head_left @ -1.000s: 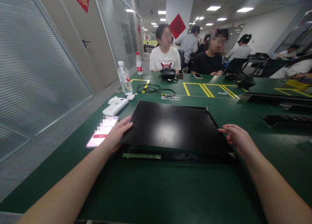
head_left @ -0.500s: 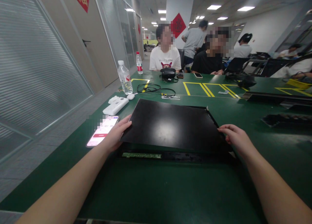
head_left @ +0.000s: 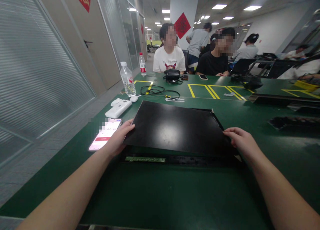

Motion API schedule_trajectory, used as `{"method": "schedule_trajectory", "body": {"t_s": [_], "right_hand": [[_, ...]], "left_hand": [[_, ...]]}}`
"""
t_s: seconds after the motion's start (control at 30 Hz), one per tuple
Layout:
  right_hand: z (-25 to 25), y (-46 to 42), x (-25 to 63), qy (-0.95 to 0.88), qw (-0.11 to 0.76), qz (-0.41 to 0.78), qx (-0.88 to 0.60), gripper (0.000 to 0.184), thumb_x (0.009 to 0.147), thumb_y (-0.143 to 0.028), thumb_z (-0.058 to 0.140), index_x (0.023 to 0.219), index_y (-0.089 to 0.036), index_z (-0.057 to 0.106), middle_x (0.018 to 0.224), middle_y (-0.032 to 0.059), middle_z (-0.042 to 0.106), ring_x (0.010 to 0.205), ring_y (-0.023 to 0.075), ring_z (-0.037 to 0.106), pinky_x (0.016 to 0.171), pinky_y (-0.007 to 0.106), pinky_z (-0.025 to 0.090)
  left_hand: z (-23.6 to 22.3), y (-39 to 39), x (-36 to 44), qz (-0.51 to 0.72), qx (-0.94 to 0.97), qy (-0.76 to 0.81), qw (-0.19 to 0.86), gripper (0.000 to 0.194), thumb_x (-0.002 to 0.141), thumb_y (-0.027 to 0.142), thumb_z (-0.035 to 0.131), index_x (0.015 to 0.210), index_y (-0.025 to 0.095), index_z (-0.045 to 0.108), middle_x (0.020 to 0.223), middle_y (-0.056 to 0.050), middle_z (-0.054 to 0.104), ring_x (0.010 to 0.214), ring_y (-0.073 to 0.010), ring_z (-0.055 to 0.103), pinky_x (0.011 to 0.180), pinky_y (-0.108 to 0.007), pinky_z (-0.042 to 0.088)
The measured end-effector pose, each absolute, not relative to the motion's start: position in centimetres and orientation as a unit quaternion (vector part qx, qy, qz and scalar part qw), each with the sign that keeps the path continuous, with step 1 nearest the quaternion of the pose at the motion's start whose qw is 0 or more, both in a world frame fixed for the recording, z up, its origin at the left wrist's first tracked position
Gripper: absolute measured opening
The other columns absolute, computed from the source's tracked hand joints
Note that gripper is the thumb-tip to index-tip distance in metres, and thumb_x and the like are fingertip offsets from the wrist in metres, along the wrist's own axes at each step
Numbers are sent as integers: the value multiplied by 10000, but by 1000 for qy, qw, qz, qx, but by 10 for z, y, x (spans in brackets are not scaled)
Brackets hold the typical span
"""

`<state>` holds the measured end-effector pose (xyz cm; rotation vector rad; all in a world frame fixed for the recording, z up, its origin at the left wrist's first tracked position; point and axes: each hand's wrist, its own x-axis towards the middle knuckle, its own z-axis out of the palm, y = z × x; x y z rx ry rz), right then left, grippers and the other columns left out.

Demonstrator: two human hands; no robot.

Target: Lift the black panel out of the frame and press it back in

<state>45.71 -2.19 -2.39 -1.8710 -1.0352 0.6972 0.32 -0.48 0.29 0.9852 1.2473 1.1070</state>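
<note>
A glossy black flat panel (head_left: pixel 172 126), like a display screen sheet, is tilted with its left side raised. My left hand (head_left: pixel 122 135) is closed on its left edge, thumb on top and the other fingers hidden beneath. At the right edge, my right hand (head_left: pixel 240 140) pinches with thumb and forefinger; whether it grips only the panel or also the rim under it, I cannot tell. Beneath the panel lies a black frame (head_left: pixel 195 161) on the green table (head_left: pixel 170 196). A narrow green circuit board (head_left: pixel 145 159) shows along the frame's near side.
Left of the panel are a lit phone (head_left: pixel 106 135), a white device (head_left: pixel 118 108) and a water bottle (head_left: pixel 128 79). A black cable (head_left: pixel 152 90) lies beyond it. Dark strips (head_left: pixel 285 101) lie at the right. Two people sit across the table.
</note>
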Motion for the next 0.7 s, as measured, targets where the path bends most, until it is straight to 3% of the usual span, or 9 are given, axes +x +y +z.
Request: {"method": "schedule_trajectory", "body": {"t_s": [0.23,0.7], "right_hand": [[-25,-22,458,-410,438,293,-745,332,612,-457,738,832,-209,717,584,-4,542,541,152,477,491,293,358],[-15,-25,449,-420,407,275,-763,343,588,-465,677,811,-211,730,641,25,607,582,172,510,553,325,396]], "left_hand": [[-1,-5,3,472,419,533,564,429,801,313,746,1211,189,726,1086,-74,789,909,-260,743,718,-290,570],[-2,-3,2,468,402,535,577,448,826,281,741,1267,203,733,1107,-82,807,929,-272,762,719,-296,584]]}}
